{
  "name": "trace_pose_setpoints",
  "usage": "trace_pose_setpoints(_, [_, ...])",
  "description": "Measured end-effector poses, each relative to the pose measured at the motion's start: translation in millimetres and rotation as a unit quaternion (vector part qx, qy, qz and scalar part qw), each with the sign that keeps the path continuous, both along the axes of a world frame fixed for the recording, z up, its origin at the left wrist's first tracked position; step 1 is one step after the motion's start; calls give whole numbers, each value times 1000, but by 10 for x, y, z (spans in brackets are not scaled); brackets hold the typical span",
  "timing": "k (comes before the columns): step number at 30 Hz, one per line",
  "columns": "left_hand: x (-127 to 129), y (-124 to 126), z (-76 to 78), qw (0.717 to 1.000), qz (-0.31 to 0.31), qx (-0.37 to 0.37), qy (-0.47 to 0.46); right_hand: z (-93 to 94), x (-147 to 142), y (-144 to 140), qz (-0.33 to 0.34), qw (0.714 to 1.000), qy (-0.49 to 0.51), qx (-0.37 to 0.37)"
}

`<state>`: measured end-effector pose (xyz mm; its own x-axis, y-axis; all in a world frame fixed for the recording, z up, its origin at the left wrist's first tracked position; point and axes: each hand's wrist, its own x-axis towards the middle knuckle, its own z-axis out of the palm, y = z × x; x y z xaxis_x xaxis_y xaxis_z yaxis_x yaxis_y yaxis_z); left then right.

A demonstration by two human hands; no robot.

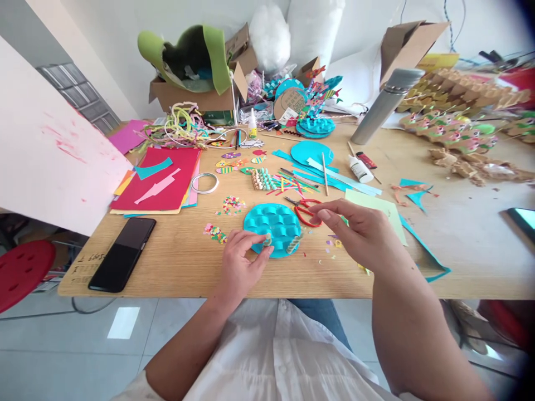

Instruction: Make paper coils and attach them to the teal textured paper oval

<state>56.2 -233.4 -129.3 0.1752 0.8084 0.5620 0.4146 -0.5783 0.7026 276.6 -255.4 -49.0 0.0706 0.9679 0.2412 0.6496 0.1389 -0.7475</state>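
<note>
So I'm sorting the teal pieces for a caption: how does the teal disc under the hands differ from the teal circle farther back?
The teal disc under the hands is covered with raised, scale-like loops; the teal circle farther back is flat and plain. The left hand touches the near disc's edge, while the far circle lies untouched, with a wooden stick over its edge. The right hand hovers beside the red scissors. Both discs are teal, round and lie on the table.
</note>
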Motion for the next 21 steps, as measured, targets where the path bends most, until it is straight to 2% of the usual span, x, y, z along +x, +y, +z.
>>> trace_pose_setpoints(4, [-11,-6,14,1000,-5,-13,-7,-78,70,-83,-5,1000,-2,-29])
trace_pose_setpoints(8, [-36,-24,43,999,-16,-34,-24,-190,83,-125,-37,999,20,-21])
trace_pose_setpoints(12, [-78,-45,42,995,-21,-55,-80,-334,4,-150,-110,990,73,41])
trace_pose_setpoints(16, [-110,-60,8,988,-7,-73,-136,-555,-105,-192,-178,973,95,113])
trace_pose_setpoints(21, [-120,-76,-10,983,22,-95,-157,-881,-167,-292,-188,966,92,148])
